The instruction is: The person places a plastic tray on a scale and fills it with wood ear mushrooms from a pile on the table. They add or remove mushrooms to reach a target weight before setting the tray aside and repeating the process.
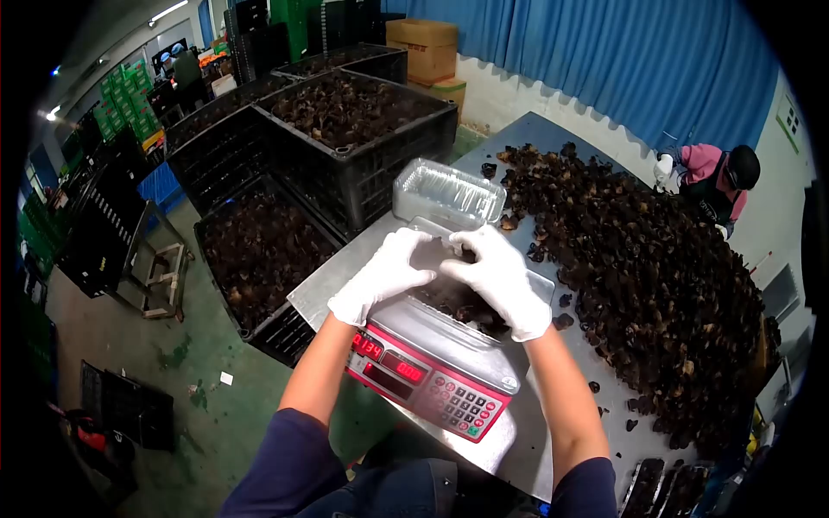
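My left hand (389,269), in a white glove, is curled above a clear plastic tray on the red-trimmed weighing scale (429,380). My right hand (499,274), gloved too, faces it with thumb and fingers bent. Dark wood ear mushrooms (466,255) show between the thumb and fingers of both hands, and more of them (462,306) lie in the tray below. My hands hide part of the tray. The scale's red display appears to read 0.134 at left. Behind my hands stands a stack of clear plastic trays (449,195).
A large heap of wood ear mushrooms (656,276) covers the table's right side. Black crates (354,164) filled with them stand at left. Across the heap is a co-worker in pink sleeves (704,164). Filled trays (665,488) lie at lower right.
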`<state>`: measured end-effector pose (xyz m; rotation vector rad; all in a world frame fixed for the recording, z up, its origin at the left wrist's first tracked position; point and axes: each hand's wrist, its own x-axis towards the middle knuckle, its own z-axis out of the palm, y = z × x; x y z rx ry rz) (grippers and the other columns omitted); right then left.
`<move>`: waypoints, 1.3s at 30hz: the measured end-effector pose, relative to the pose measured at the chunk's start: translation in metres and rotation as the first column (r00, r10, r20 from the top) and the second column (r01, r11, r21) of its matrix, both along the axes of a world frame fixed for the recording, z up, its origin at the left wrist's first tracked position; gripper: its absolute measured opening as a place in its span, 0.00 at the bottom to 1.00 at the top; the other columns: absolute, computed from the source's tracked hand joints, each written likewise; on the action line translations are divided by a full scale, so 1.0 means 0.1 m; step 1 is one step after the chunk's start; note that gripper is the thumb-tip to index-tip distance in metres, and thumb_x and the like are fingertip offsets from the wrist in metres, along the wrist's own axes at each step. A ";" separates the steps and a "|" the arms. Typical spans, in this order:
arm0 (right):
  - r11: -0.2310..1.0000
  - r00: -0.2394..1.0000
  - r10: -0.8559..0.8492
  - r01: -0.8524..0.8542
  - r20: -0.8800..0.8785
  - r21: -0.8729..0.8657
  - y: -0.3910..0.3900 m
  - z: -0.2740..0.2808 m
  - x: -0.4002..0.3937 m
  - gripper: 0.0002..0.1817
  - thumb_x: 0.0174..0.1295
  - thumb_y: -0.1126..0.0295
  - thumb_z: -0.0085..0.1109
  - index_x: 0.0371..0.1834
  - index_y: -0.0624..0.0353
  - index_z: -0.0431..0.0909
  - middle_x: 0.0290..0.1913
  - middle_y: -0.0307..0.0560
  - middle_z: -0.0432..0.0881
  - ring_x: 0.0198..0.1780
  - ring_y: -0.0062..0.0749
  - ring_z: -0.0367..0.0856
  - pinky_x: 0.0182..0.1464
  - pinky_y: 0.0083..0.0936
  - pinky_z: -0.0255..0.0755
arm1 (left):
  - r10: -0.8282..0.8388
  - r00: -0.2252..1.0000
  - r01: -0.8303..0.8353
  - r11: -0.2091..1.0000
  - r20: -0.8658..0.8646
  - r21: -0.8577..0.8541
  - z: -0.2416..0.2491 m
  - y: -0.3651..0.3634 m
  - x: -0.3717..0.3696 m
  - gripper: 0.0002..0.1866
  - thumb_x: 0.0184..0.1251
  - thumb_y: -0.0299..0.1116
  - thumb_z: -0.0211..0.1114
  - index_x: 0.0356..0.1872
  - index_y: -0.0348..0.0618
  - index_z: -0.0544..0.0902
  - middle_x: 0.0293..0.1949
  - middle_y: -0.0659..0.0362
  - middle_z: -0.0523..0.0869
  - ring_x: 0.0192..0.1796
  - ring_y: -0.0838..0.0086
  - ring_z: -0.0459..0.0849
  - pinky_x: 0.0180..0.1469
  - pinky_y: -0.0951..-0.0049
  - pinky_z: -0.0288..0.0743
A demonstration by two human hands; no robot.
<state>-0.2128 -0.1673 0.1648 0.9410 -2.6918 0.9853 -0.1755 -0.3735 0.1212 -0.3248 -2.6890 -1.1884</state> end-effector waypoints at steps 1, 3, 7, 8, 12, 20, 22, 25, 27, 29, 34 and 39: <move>0.991 0.999 0.003 0.004 0.053 -0.135 0.06 0.03 -0.03 0.22 0.57 0.53 0.67 0.49 0.56 0.85 0.45 0.50 0.82 0.49 0.42 0.81 0.52 0.36 0.77 | 0.027 1.000 -0.027 1.000 0.005 -0.015 0.07 0.02 0.04 0.29 0.55 0.37 0.74 0.59 0.42 0.77 0.55 0.50 0.77 0.63 0.56 0.72 0.69 0.62 0.65; 0.971 0.989 -0.108 0.083 -0.104 -0.224 0.15 -0.07 -0.18 0.18 0.64 0.57 0.61 0.47 0.58 0.86 0.45 0.50 0.83 0.51 0.43 0.80 0.55 0.35 0.74 | 0.032 0.999 -0.031 0.999 -0.029 0.029 0.07 0.00 0.05 0.30 0.59 0.39 0.72 0.62 0.41 0.76 0.57 0.51 0.78 0.64 0.56 0.72 0.69 0.62 0.65; 0.993 0.983 -0.029 0.009 -0.180 -0.114 0.28 -0.64 -0.43 0.19 0.71 0.59 0.52 0.54 0.61 0.81 0.51 0.55 0.84 0.58 0.51 0.78 0.61 0.38 0.70 | 0.076 0.991 -0.066 0.993 -0.108 0.099 -0.03 0.06 -0.01 0.23 0.67 0.37 0.65 0.62 0.42 0.77 0.59 0.51 0.79 0.64 0.58 0.73 0.69 0.62 0.66; 0.994 0.999 0.031 -0.029 0.017 -0.107 0.28 -0.52 -0.29 0.21 0.73 0.57 0.49 0.57 0.61 0.79 0.56 0.56 0.82 0.64 0.51 0.75 0.67 0.39 0.66 | 0.103 0.983 -0.091 0.993 -0.151 0.079 -0.11 0.07 -0.03 0.20 0.69 0.36 0.63 0.60 0.42 0.78 0.58 0.51 0.80 0.64 0.57 0.73 0.68 0.61 0.66; 0.983 0.987 0.154 -0.149 -0.043 0.105 0.38 -0.41 -0.02 0.21 0.75 0.57 0.46 0.59 0.58 0.78 0.62 0.52 0.79 0.69 0.44 0.72 0.72 0.49 0.59 | 0.125 0.956 -0.128 0.992 -0.264 0.005 -0.17 0.22 0.01 0.15 0.72 0.33 0.58 0.56 0.43 0.82 0.53 0.50 0.83 0.61 0.54 0.76 0.66 0.60 0.68; 0.954 0.969 0.159 -0.102 0.189 -0.280 0.72 -0.10 0.08 0.22 0.76 0.60 0.43 0.64 0.62 0.76 0.62 0.52 0.80 0.64 0.40 0.77 0.67 0.31 0.66 | 0.153 0.958 -0.134 0.987 -0.244 0.092 -0.10 0.22 0.06 0.19 0.75 0.34 0.57 0.61 0.37 0.79 0.58 0.46 0.82 0.63 0.54 0.77 0.66 0.62 0.69; 0.921 0.943 0.108 0.024 0.314 -0.388 0.87 -0.02 0.12 0.24 0.78 0.57 0.43 0.63 0.64 0.77 0.62 0.48 0.81 0.64 0.31 0.75 0.67 0.27 0.64 | 0.160 0.962 -0.139 0.984 -0.221 0.107 0.00 0.15 0.14 0.19 0.75 0.35 0.57 0.61 0.37 0.79 0.58 0.47 0.82 0.64 0.55 0.76 0.67 0.62 0.68; 0.918 0.937 -0.065 0.191 0.344 -0.346 1.16 -0.01 0.15 0.25 0.78 0.55 0.42 0.61 0.64 0.78 0.61 0.47 0.81 0.61 0.30 0.76 0.66 0.27 0.66 | 0.189 0.955 -0.163 0.978 -0.230 0.127 0.12 0.04 0.25 0.17 0.76 0.34 0.56 0.60 0.38 0.80 0.59 0.49 0.82 0.64 0.59 0.77 0.68 0.65 0.67; 0.870 0.903 -0.106 0.287 0.416 -0.401 1.34 -0.09 0.18 0.25 0.77 0.55 0.43 0.59 0.64 0.80 0.59 0.46 0.82 0.58 0.31 0.78 0.64 0.27 0.68 | 0.254 0.940 -0.211 0.958 -0.228 0.195 0.12 -0.05 0.32 0.17 0.76 0.34 0.56 0.59 0.38 0.80 0.58 0.52 0.82 0.63 0.63 0.78 0.68 0.67 0.67; 0.903 0.946 -0.201 0.280 0.255 -0.326 1.57 -0.24 0.22 0.23 0.75 0.57 0.47 0.59 0.65 0.80 0.55 0.48 0.85 0.54 0.32 0.81 0.59 0.25 0.72 | 0.270 0.923 -0.191 0.941 -0.275 0.281 0.19 -0.15 0.42 0.15 0.76 0.33 0.57 0.57 0.38 0.81 0.56 0.57 0.84 0.61 0.71 0.79 0.66 0.71 0.67; 0.902 0.900 -0.377 0.411 0.220 -0.134 2.11 -0.99 0.41 0.18 0.69 0.74 0.55 0.60 0.67 0.77 0.57 0.53 0.83 0.60 0.38 0.80 0.65 0.28 0.68 | 0.457 0.865 -0.330 0.829 -0.206 0.452 0.40 -0.24 0.70 0.14 0.76 0.33 0.57 0.55 0.39 0.83 0.53 0.60 0.86 0.58 0.74 0.80 0.64 0.73 0.68; 0.855 0.865 -0.497 0.501 -0.067 0.130 2.25 -1.37 0.98 0.24 0.64 0.73 0.58 0.64 0.62 0.74 0.62 0.58 0.78 0.66 0.51 0.74 0.69 0.40 0.65 | 0.497 0.848 -0.324 0.762 -0.185 0.561 0.50 -0.15 0.84 0.13 0.73 0.31 0.60 0.53 0.38 0.83 0.50 0.59 0.85 0.53 0.76 0.81 0.59 0.74 0.72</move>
